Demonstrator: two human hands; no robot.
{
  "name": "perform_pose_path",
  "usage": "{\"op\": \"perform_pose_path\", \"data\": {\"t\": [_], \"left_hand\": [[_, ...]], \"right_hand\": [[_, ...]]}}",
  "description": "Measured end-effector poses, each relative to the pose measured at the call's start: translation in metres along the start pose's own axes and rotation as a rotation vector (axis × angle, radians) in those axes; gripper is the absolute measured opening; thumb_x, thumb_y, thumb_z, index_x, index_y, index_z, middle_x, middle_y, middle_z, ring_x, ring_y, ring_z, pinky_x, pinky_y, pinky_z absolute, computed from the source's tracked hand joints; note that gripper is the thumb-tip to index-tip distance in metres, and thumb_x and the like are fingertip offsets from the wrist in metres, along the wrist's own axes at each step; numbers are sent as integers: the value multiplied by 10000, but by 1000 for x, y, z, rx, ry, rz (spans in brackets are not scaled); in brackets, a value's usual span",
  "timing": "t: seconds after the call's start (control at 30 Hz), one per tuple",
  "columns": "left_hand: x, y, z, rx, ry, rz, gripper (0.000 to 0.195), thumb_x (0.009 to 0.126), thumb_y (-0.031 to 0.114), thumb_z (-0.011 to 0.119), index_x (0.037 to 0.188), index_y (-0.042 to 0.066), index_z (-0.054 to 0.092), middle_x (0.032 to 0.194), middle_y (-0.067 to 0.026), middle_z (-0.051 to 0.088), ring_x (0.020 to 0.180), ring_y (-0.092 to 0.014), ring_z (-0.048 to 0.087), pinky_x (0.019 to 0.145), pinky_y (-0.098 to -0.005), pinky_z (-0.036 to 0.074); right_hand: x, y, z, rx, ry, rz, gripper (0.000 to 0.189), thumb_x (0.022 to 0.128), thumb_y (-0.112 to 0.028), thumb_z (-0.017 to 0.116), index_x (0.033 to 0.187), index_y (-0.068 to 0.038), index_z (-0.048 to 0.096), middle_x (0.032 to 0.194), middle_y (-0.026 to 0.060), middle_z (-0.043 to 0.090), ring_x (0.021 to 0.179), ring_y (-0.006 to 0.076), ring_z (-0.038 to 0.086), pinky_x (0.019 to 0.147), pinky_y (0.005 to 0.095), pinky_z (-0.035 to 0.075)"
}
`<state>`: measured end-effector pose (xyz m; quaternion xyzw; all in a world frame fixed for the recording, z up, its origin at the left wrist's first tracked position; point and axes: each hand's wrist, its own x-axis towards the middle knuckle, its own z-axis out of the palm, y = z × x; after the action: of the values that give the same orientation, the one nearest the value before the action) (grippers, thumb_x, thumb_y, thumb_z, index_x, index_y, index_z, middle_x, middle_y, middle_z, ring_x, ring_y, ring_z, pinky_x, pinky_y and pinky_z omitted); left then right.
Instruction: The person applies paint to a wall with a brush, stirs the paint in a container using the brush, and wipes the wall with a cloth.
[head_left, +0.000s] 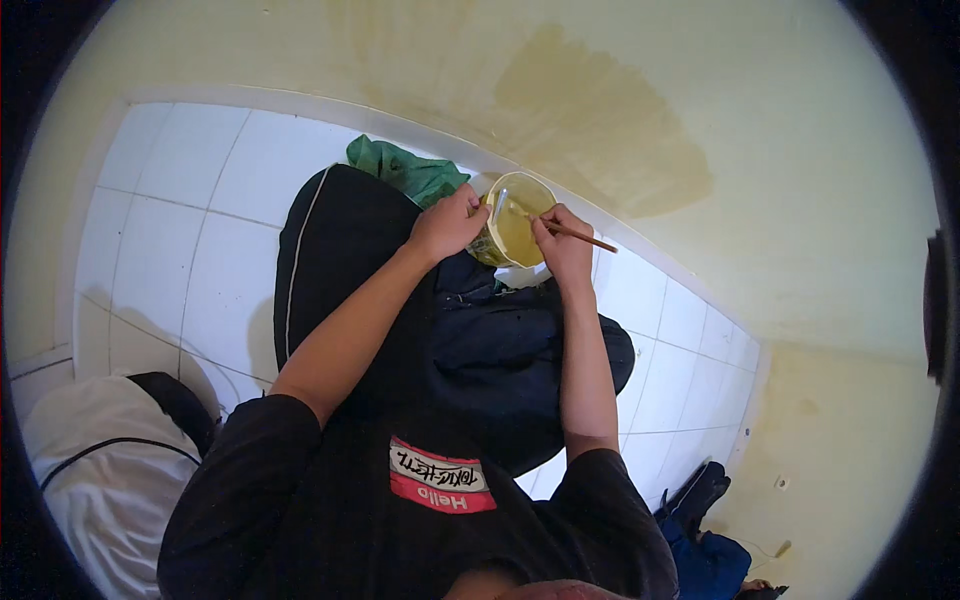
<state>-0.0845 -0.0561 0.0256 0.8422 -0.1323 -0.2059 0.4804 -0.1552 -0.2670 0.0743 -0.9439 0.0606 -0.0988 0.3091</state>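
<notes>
My left hand (448, 225) grips the left rim of a plastic tub (491, 251), thumb over the edge and fingers outside. The tub tilts towards me and holds a yellowish liquid (523, 241) that looks like paint. A small silvery piece (502, 202) shows inside near its left wall. In my right hand (568, 244) is a thin tool with a brown handle (589, 238), possibly a paintbrush. Its pale inner end reaches into the tub, and the handle points out to the right. What the tub rests on is partly hidden by my hands and dark trousers (495, 345).
A crumpled green cloth (405, 171) lies left of the tub by the skirting board (360, 112). The cream wall (787, 135) bears a darker yellow patch (600, 120). Another person in white (112, 465) is close at lower left; a person in blue (709, 559) is at lower right, near a wall socket (781, 482).
</notes>
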Motion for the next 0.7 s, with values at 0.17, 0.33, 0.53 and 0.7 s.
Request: {"op": "perform_pose_path", "data": {"t": [0.17,0.33,0.53,0.7], "left_hand": [[-1,1,-2,12,-3,-5,394,977,436,578,1082,56,573,956,-212,730,967,-421,699,833,-507,532],[1,0,1,22,-11,-9,385,979,433,576,1084,62,573,963,-216,729,966,-420,698,834,-505,531],[2,-6,4,10,-2,3,389,980,439,570,1086,65,571,962,-221,726,962,-422,698,832,-510,530],[3,-8,6,41,2,3,397,980,448,571,1082,64,570,944,-217,725,951,-420,698,817,-505,533]], "right_hand": [[0,-6,6,172,141,49,273,921,-230,751,813,-8,635,689,144,711,619,252,716,588,350,540],[2,4,14,136,137,34,269,924,-210,757,822,7,633,684,134,711,605,206,714,572,315,542],[4,8,23,82,128,-8,263,922,-200,757,823,8,631,698,152,711,611,239,714,570,336,546],[3,6,22,56,149,-13,262,914,-217,759,818,-10,630,707,181,702,640,330,713,584,394,549]]}}
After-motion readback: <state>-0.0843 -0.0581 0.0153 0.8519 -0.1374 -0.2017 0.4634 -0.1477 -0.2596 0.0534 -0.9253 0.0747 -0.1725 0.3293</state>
